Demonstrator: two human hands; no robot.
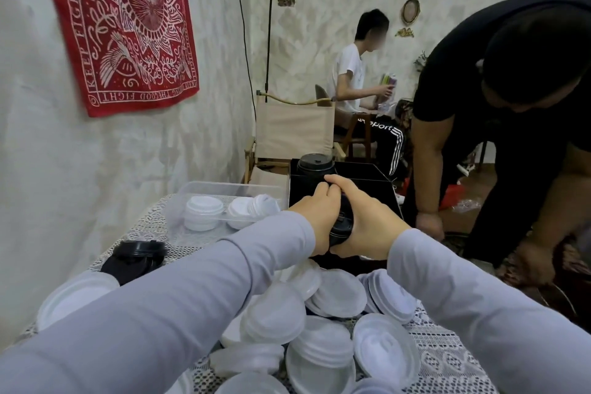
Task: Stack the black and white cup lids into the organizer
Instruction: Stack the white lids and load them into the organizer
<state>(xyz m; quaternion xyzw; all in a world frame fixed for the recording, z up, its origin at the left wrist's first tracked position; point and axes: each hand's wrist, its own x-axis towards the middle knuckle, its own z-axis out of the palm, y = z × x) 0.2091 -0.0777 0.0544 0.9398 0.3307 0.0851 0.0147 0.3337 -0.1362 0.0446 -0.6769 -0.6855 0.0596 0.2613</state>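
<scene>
Both hands hold a stack of black lids [342, 223] between them, just in front of the black organizer [377, 189]. My left hand [316, 214] grips the stack from the left, my right hand [367, 227] cups it from the right and below. A column of black lids [315, 165] stands in the organizer's far left compartment. Several white lids [323, 326] lie piled on the lace-covered table [447, 368] near me. More black lids [136, 254] lie at the left.
A clear plastic tray [204, 189] with stacked white lids [203, 213] sits behind left. A person in black [511, 125] bends over right beside the table. Another person sits at the back by a folding chair [294, 131] and floor lamp.
</scene>
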